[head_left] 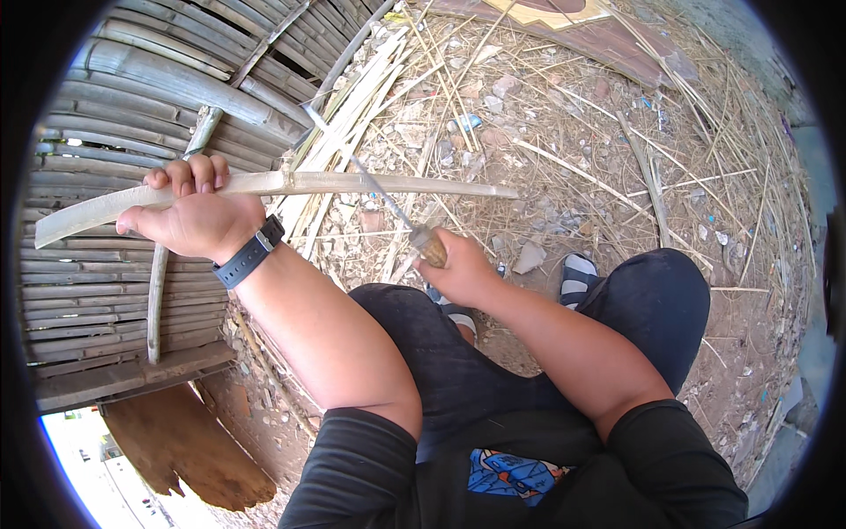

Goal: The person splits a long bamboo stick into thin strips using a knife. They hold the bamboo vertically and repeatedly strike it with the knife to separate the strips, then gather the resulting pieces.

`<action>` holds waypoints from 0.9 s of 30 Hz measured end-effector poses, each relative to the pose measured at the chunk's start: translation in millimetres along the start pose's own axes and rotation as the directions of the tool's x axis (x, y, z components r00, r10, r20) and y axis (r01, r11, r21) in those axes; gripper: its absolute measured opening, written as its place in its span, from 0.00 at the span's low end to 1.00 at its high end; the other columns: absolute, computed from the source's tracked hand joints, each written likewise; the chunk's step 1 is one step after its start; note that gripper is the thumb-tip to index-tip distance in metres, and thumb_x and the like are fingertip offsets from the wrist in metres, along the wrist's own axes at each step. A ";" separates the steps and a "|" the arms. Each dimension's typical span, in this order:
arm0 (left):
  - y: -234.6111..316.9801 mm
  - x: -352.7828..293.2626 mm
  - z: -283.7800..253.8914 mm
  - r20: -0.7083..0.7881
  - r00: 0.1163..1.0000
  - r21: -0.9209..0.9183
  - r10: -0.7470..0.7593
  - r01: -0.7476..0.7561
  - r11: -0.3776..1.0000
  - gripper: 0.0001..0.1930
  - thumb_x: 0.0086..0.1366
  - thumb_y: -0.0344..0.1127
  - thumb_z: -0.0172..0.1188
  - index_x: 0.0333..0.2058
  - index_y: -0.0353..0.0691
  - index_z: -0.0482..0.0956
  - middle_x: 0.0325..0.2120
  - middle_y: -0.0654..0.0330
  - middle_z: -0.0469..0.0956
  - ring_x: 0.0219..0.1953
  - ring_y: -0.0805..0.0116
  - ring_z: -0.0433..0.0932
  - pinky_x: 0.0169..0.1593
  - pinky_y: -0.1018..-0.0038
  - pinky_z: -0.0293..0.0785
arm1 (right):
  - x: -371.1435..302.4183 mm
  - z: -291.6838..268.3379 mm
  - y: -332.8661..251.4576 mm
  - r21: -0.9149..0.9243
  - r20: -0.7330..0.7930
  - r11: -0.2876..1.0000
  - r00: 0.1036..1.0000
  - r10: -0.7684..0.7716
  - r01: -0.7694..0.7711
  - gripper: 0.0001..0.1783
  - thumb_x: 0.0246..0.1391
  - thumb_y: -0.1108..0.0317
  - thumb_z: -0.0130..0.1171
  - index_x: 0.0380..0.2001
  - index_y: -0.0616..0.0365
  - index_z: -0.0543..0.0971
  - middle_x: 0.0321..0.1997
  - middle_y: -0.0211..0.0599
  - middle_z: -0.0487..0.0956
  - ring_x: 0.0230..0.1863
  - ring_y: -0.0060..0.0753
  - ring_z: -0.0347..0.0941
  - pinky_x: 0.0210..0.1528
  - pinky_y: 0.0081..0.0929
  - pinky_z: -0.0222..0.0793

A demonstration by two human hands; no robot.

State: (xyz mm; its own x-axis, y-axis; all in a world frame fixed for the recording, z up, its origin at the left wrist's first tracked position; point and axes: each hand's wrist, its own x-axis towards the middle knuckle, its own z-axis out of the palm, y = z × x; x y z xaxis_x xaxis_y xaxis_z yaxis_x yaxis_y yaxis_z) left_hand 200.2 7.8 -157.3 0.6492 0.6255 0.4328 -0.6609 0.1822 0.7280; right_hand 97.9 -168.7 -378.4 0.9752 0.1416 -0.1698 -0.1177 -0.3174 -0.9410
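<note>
A long pale strip of split bamboo [326,182] runs almost level across the view, with a raised node near its middle. My left hand [201,207] is closed around its left part, palm turned up and fingertips curled over the far edge. In my right hand [463,271] is a knife [430,246], gripped by its wooden handle. Its thin blade, seen nearly edge-on, slants up and left across the strip, right of the node. I cannot tell whether the blade bites into the bamboo.
A bamboo slat wall [97,203] stands close on the left. Thin split strips [348,115] are piled beside it. Slivers and stones litter the ground before my sandalled feet [575,278]. A brown patterned board [608,44] lies at the far side, and a torn brown sheet [185,445] hangs lower left.
</note>
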 end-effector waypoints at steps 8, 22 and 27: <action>-7.2 16.5 -24.7 -0.051 0.996 -0.044 -0.073 0.070 0.997 0.36 0.65 0.78 0.27 0.26 0.50 0.64 0.13 0.69 0.54 0.15 0.75 0.47 0.22 0.78 0.45 | -2.9 5.3 44.6 0.011 0.053 1.000 0.999 0.012 -0.013 0.20 0.50 0.64 0.64 0.45 0.60 0.77 0.33 0.50 0.81 0.34 0.49 0.79 0.38 0.39 0.72; -5.7 10.0 -17.6 0.113 0.991 -0.141 -0.077 0.093 0.986 0.36 0.63 0.80 0.29 0.25 0.50 0.64 0.13 0.69 0.54 0.15 0.74 0.47 0.23 0.77 0.46 | 17.9 -13.9 50.9 -0.070 -0.078 0.988 0.988 0.130 -0.136 0.20 0.48 0.64 0.64 0.43 0.63 0.77 0.31 0.46 0.80 0.33 0.44 0.78 0.40 0.38 0.72; -2.0 16.1 -26.4 0.407 0.912 -0.302 -0.060 0.196 0.933 0.36 0.61 0.80 0.36 0.24 0.50 0.68 0.13 0.70 0.55 0.15 0.75 0.49 0.23 0.76 0.47 | 10.3 -44.5 -44.7 -0.003 0.186 1.000 0.982 -0.009 0.010 0.18 0.48 0.62 0.66 0.39 0.62 0.77 0.28 0.41 0.78 0.31 0.38 0.76 0.38 0.36 0.70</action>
State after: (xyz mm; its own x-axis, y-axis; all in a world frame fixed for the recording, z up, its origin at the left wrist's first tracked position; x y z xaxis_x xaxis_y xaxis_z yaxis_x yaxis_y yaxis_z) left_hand 202.1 37.6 -165.9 0.7846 0.2509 0.5670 -0.6030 0.5217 0.6035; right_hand 121.6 -194.7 -325.0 0.9243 0.3168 -0.2128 -0.1073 -0.3192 -0.9416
